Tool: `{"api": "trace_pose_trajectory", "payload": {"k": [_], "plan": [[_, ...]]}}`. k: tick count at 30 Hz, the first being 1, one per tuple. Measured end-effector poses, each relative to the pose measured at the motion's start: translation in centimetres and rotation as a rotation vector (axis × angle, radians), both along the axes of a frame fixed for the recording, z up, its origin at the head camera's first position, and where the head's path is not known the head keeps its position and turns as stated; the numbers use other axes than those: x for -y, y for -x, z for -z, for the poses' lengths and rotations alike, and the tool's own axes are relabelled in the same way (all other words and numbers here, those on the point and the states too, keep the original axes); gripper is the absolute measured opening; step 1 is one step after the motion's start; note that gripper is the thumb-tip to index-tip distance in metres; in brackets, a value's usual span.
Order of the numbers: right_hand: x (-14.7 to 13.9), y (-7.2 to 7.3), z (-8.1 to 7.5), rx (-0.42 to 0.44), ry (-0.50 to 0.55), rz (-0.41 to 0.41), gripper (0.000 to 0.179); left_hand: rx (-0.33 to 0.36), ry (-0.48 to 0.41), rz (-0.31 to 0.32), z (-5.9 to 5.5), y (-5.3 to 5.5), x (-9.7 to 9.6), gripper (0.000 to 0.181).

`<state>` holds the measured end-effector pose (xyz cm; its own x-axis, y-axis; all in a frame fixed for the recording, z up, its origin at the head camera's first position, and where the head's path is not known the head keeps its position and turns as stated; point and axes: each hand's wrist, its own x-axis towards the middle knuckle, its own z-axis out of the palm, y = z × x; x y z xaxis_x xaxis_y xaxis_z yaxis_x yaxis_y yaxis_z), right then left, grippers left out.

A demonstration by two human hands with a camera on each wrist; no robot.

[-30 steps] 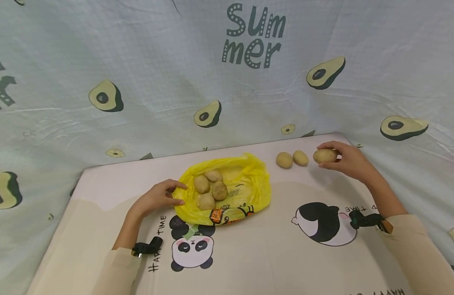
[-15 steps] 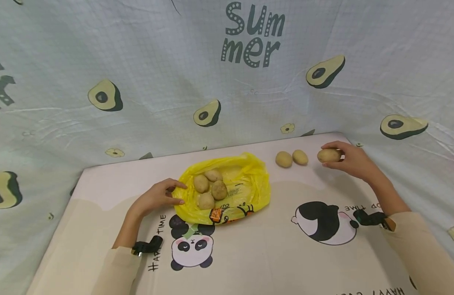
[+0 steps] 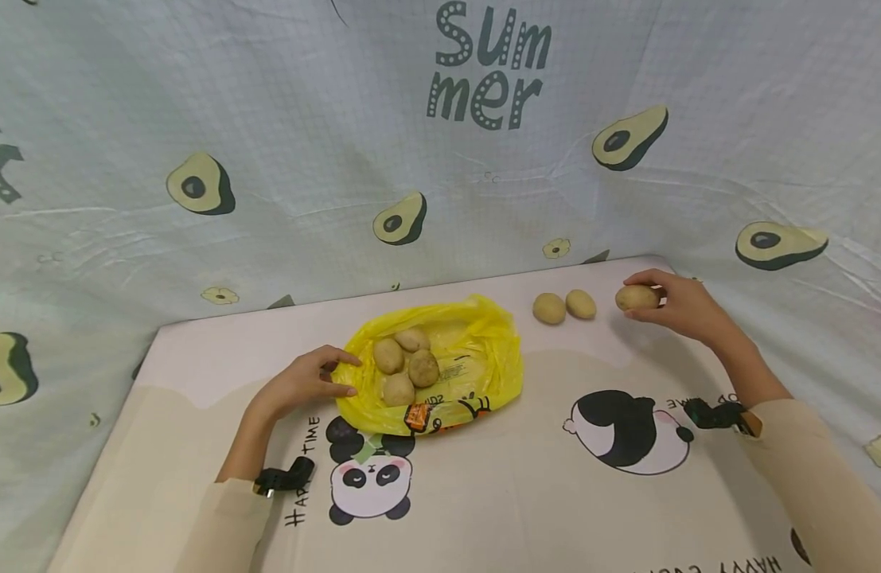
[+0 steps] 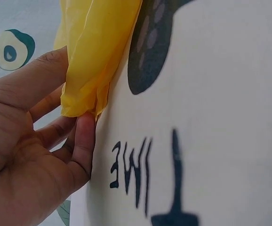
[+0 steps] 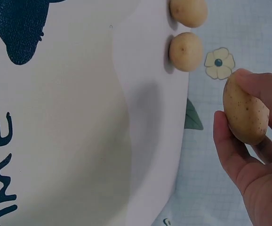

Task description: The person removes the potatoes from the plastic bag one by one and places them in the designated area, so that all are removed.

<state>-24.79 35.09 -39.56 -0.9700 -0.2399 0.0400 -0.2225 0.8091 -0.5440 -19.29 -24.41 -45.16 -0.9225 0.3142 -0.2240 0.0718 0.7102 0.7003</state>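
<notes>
The left hand (image 3: 306, 379) pinched the edge of a yellow bag (image 3: 499, 362) lying just right of it, four potatoes (image 3: 423, 368) inside. Farther off, the right hand (image 3: 678, 305) gripped another potato (image 3: 636, 298) above the table (image 3: 483, 501), two more potatoes (image 3: 549, 308) to its left.

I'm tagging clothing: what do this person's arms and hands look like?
The left sleeve and right sleeve are plain beige. Next to them sit a black left wrist camera and a black right wrist camera. The left hand and right hand show no gloves.
</notes>
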Motion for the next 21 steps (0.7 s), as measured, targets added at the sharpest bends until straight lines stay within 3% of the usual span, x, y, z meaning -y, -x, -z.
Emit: {"api": "trace_pose_trajectory", "payload": {"k": [21], "plan": [[0.2, 1.2, 0.4, 0.014, -0.001, 0.029, 0.056, -0.002, -0.01, 0.002, 0.0, 0.0, 0.0, 0.047]]}}
